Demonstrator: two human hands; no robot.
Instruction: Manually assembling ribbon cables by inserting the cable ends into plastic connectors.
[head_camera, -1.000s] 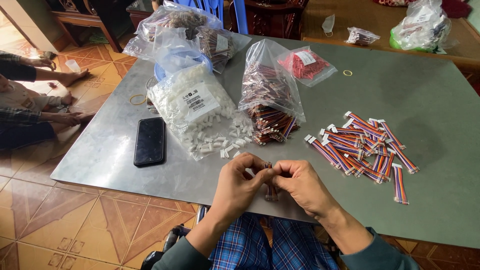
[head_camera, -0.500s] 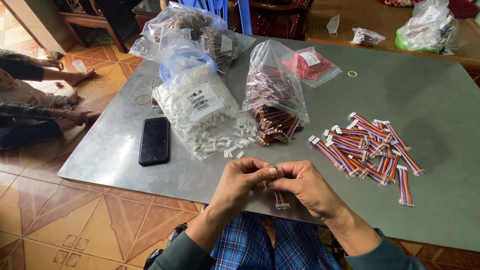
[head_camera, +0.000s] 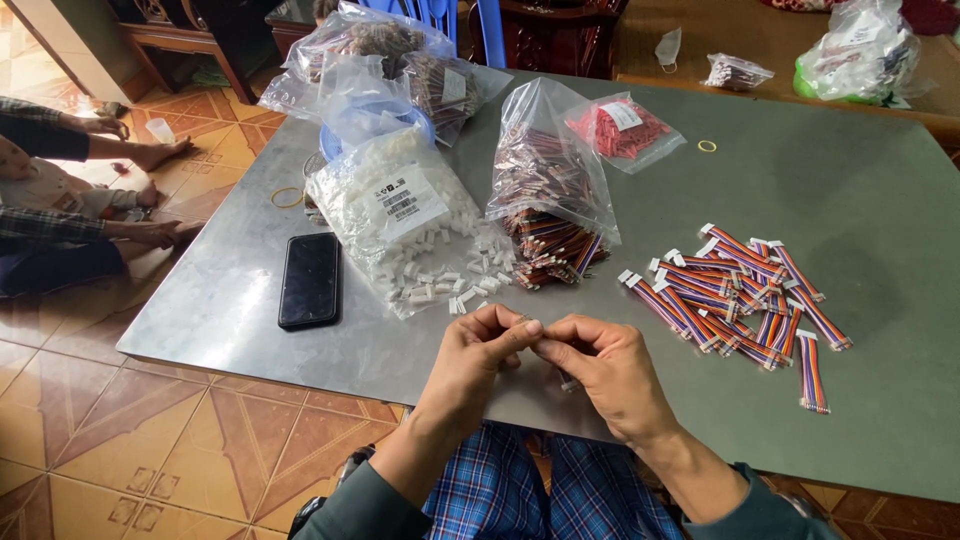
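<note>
My left hand (head_camera: 480, 360) and my right hand (head_camera: 605, 370) meet fingertip to fingertip over the near edge of the grey table (head_camera: 860, 200). Between the pinched fingers is a small part, mostly hidden; a bit of white connector (head_camera: 569, 384) shows under my right hand. Just beyond my hands lie loose white plastic connectors (head_camera: 455, 280) spilled from a clear bag (head_camera: 395, 215). An open bag of striped wires (head_camera: 550, 200) lies behind them. To the right lies a pile of finished coloured ribbon cables with white ends (head_camera: 745, 295).
A black phone (head_camera: 310, 280) lies face down at the left. Further bags of parts (head_camera: 390, 60), a red-filled bag (head_camera: 622, 128) and rubber bands (head_camera: 707, 146) sit farther back. A person sits on the tiled floor at the far left (head_camera: 60, 200).
My hands have stayed joined at the table's near edge, working the small piece. The striped wire that hung below my fingers half a second ago is no longer seen. The view shifted slightly.
</note>
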